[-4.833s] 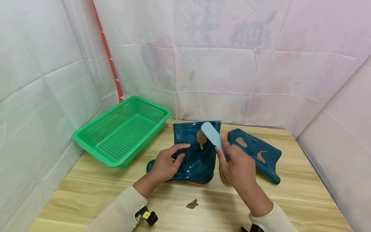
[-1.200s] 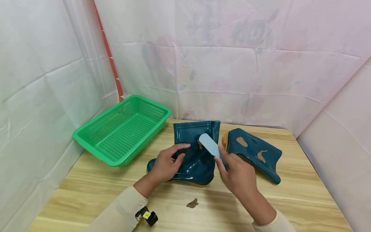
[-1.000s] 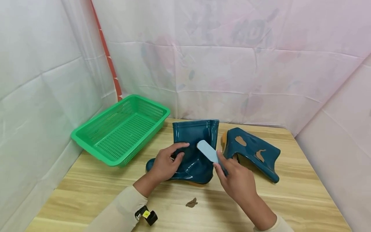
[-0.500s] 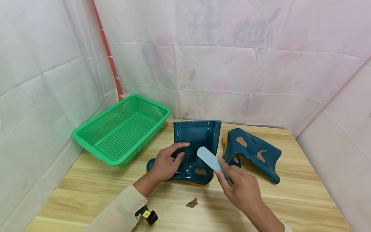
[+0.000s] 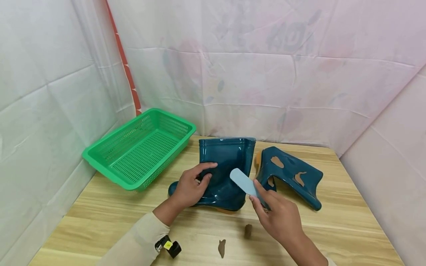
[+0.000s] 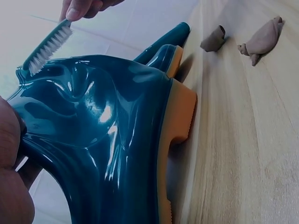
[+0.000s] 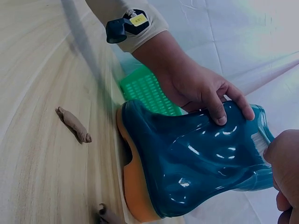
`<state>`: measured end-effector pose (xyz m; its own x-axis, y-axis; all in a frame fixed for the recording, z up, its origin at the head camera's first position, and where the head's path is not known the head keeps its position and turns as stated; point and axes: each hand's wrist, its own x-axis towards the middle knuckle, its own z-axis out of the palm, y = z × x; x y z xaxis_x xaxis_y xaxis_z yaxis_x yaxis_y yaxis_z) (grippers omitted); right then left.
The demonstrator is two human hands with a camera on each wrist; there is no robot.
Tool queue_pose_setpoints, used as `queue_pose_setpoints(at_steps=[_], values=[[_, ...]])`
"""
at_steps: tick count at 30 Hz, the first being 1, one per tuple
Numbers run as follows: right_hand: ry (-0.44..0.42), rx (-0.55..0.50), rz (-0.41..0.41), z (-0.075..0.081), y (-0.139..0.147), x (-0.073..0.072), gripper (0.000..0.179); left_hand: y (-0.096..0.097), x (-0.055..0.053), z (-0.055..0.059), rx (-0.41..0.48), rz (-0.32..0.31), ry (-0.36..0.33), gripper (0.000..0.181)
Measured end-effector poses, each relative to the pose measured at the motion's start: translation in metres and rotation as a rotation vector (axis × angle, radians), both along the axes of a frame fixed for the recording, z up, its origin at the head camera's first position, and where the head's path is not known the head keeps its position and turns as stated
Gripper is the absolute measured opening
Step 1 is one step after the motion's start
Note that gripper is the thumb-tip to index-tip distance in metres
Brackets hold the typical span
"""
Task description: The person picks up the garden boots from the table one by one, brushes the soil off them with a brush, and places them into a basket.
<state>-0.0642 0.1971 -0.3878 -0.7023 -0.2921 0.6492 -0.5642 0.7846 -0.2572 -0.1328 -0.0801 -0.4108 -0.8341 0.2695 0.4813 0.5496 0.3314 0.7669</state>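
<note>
An upright dark teal rubber boot (image 5: 224,151) with an orange sole stands mid-table. My left hand (image 5: 192,185) grips its front, thumb and index finger lying over the near side. My right hand (image 5: 280,218) holds a pale blue scrubbing brush (image 5: 244,182) by its handle. In the left wrist view, the brush's white bristles (image 6: 46,51) face the boot's upper shaft and appear to touch it. In front of the boot, two brown mud-like pieces (image 5: 221,248) lie on the wooden table, a shorter one (image 5: 247,231) closer to my right hand.
A second teal boot (image 5: 307,173) lies on its side at the right, with several brown patches (image 5: 277,162) on it. A green perforated basket (image 5: 139,186) stands at the back left. White cloth walls (image 5: 246,92) close in the table's back and sides.
The brush has moved down the boot's shaft. The brown patch there slid down and off, and now two brown pieces lie on the table instead of one. My left hand has stayed put.
</note>
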Motion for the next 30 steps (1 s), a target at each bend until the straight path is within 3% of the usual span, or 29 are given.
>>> queue_pose_setpoints(at_steps=[8, 20, 26, 30], values=[[0.007, -0.012, -0.019, -0.003, 0.003, 0.001, 0.047, 0.001, 0.0, 0.003, 0.015, -0.029, 0.003, 0.042], [-0.028, 0.001, -0.085, -0.006, 0.005, 0.004, 0.059, 0.001, -0.003, 0.005, -0.037, -0.043, -0.123, 0.049], [-0.052, 0.011, -0.106, -0.008, 0.007, 0.005, 0.061, 0.0, -0.005, -0.002, -0.085, -0.06, -0.203, 0.058], [-0.051, 0.007, -0.105, -0.009, 0.009, 0.005, 0.061, 0.001, -0.005, -0.007, -0.159, -0.03, -0.236, 0.055]])
